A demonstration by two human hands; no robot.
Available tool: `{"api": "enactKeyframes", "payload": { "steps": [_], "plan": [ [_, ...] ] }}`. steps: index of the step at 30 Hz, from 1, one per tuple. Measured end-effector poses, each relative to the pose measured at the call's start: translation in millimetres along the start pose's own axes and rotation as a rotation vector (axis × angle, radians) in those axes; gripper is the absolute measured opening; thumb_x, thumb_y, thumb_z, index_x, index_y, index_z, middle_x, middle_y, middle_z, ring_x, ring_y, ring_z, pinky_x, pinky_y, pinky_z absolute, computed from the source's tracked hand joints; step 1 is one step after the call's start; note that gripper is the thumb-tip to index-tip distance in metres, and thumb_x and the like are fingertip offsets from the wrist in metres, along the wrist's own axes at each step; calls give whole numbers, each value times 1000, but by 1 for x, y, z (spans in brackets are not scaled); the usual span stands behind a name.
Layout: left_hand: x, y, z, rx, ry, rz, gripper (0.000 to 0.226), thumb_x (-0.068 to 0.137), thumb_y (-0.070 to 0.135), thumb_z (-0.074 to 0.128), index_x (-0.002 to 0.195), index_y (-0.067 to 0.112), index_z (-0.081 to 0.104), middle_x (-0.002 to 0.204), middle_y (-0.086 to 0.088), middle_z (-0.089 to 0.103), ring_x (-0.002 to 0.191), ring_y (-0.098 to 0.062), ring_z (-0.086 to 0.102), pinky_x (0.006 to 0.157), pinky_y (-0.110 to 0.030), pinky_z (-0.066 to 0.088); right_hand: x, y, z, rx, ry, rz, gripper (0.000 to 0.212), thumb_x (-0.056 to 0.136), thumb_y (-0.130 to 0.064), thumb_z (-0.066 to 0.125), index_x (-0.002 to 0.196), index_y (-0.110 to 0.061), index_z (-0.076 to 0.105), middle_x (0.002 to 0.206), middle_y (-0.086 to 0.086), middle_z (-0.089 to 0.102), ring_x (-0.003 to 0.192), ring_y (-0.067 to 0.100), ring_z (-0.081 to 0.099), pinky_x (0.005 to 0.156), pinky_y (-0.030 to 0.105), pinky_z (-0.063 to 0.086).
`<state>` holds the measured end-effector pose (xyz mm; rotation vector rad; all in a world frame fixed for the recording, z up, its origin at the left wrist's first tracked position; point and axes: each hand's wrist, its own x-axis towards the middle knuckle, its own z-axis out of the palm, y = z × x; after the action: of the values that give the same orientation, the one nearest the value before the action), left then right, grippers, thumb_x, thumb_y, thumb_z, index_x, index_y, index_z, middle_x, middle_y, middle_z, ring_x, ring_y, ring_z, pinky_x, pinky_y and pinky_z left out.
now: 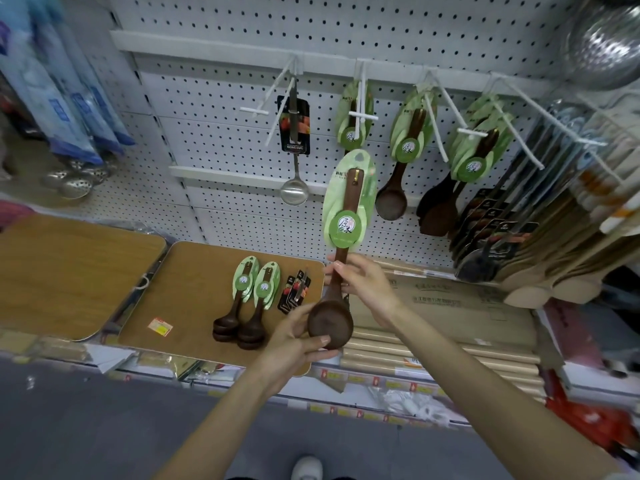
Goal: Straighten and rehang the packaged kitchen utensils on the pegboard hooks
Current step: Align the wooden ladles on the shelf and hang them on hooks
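1. The packaged spoon [350, 199] is held upright before the pegboard [225, 98]: fingers of the left hand [298, 336] cup its bowl, and fingers of the right hand [363, 285] pinch its handle.
2. Keep the card [334, 199] square; guide its top hole onto the hook [362, 95] above.

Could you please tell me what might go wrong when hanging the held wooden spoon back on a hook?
1. The green card on the wooden spoon must pass the hook and its cross-bar; it might snag or tear there.
2. The right hand pinches the handle and the left hand cups the bowl, so the card end could tilt and miss.
3. Loose spoons lie on the board below; a drop could scatter them.
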<state>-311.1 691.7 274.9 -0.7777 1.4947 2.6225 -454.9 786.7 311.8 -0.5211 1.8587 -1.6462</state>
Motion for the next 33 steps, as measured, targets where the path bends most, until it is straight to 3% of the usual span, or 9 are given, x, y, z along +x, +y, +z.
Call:
{"api": "enactKeyframes", "payload": {
  "steps": [2,4,6,10,17,22,26,30,33],
  "plan": [
    [-2,-1,2,-24,-22,1,56,80,-19,58,124,14,53,118,-19,64,106,-30,65,77,-43,57,-3,-3,2,-5,23,-24,17,97,-15,52,108,-14,64,94,3,73,88,21,69,86,56,49],
    [-4,-1,5,-44,-36,8,56,80,-19,58,123,17,53,118,-17,64,106,-30,65,78,-42,56,-3,-6,2,8,28,-55,18,98,-12,49,107,-11,65,92,6,72,80,15,69,78,41,57],
    [-3,0,7,-50,-46,15,56,80,-18,58,122,19,53,117,-15,65,106,-29,65,78,-41,56,-4,-8,2,20,34,-81,19,98,-10,48,107,-8,64,91,8,71,75,8,69,69,23,56],
    [-1,1,9,-75,-63,11,59,80,-19,59,123,20,53,118,-17,64,106,-32,64,78,-42,56,-3,-10,1,49,47,-105,19,98,-9,49,108,-7,64,88,7,71,73,5,69,62,17,53],
    [0,-6,6,-84,-87,-2,63,79,-22,57,127,18,51,121,-16,62,106,-30,65,77,-43,57,-5,-1,3,44,13,-155,18,97,-4,48,104,-7,64,87,9,70,74,8,69,69,21,56],
    [6,3,6,-86,-113,16,61,80,-22,56,121,23,54,121,-15,63,107,-31,64,77,-42,57,-1,-7,5,43,76,-167,18,97,-9,49,100,-16,66,84,1,71,77,9,69,68,27,54],
    [12,7,6,-97,-123,10,59,80,-19,58,121,23,54,120,-18,63,107,-32,64,78,-42,58,4,-8,3,91,124,-171,17,97,-8,49,102,-10,65,86,8,70,81,21,67,73,23,57],
    [17,8,6,-147,-125,8,58,80,-16,59,123,23,54,121,-21,62,107,-32,64,79,-41,57,13,-8,4,67,147,-139,17,98,-10,49,104,-5,64,86,8,69,77,12,68,70,20,56],
    [26,15,6,-199,-108,9,59,82,-14,58,131,18,48,121,-19,62,106,-31,65,81,-40,57,28,-13,5,49,201,-109,15,98,-14,50,97,-8,64,86,8,69,79,17,67,71,25,57]
  ]
}}
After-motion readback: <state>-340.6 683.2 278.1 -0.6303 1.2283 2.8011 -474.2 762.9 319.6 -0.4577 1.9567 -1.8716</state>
